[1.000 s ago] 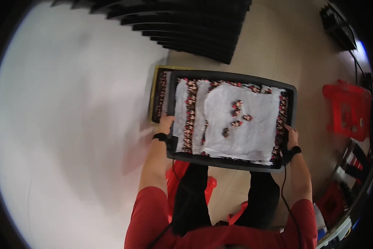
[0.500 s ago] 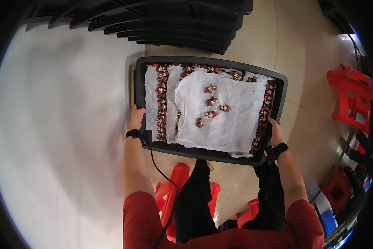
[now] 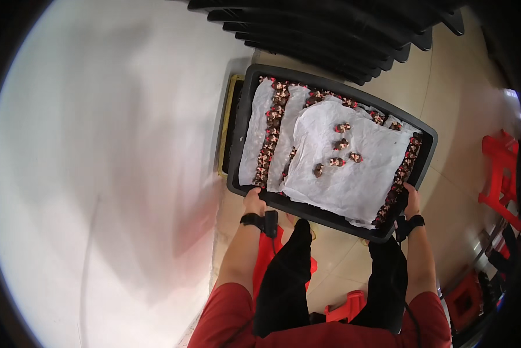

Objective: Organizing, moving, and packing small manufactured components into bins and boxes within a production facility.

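A dark plastic tray (image 3: 324,217) is held level in front of me, slightly tilted in view. My left hand (image 3: 254,200) grips its near left corner, and my right hand (image 3: 411,201) holds its right side toward the near corner. White paper sheets (image 3: 324,188) lie inside in overlapping layers. On the top sheet sit several small brown figurines (image 3: 342,144) with beige and red parts, standing apart from one another. More of them fill a packed row (image 3: 270,134) at the left, along with the far and right edges. The undersides of both hands are hidden.
Black stacked trays or racks (image 3: 341,29) jut out beyond the far edge. A white wall (image 3: 115,145) runs along the left. Close behind the tray's left side shows a yellow-edged object (image 3: 225,133). Red stools stand at the right (image 3: 500,177) and near my legs (image 3: 348,307).
In the view, the tray and both hands have shifted right and the tray appears turned clockwise. The black stack and stools have shifted too. Both hands keep their hold.
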Demonstrator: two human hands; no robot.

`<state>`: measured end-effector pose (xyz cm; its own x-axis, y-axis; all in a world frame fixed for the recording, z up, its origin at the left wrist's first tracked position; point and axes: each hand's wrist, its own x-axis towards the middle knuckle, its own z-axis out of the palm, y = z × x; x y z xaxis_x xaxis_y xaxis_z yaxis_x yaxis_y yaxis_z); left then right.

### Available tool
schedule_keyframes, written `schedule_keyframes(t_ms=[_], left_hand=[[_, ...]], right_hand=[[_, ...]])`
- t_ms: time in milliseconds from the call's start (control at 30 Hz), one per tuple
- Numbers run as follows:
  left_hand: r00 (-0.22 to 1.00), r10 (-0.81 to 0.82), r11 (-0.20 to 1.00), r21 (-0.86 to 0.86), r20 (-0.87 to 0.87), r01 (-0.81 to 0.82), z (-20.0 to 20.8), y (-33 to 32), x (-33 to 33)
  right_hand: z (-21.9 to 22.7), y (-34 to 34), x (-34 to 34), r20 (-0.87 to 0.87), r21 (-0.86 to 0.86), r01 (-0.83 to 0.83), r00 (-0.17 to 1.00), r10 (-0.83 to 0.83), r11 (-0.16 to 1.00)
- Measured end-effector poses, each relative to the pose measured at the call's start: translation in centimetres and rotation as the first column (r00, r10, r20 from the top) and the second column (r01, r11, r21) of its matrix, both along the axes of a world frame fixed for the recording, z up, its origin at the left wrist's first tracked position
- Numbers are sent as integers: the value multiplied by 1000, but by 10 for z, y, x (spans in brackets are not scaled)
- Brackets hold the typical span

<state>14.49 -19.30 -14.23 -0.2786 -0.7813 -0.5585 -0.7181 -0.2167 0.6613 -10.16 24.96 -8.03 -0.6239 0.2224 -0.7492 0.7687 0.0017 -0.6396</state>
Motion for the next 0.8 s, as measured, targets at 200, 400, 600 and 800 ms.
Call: schedule_keyframes(t_ms=[200, 400, 600, 800], left_hand=[[877, 391, 887, 367, -279, -279, 14, 19, -13], [839, -538, 788, -305, 81, 534, -10, -8, 22], [963, 267, 952, 160, -26, -260, 29, 20, -27], [876, 475, 827, 382, -84, -412, 13, 13, -23]], right_hand=[[-12, 24, 12, -159, 128, -108, 979, 128, 986], [19, -16, 7, 33, -94, 65, 998, -63, 993], [6, -3, 5, -13, -169, 102, 994, -106, 980], [-11, 8, 5, 0, -99, 123, 992, -124, 987]])
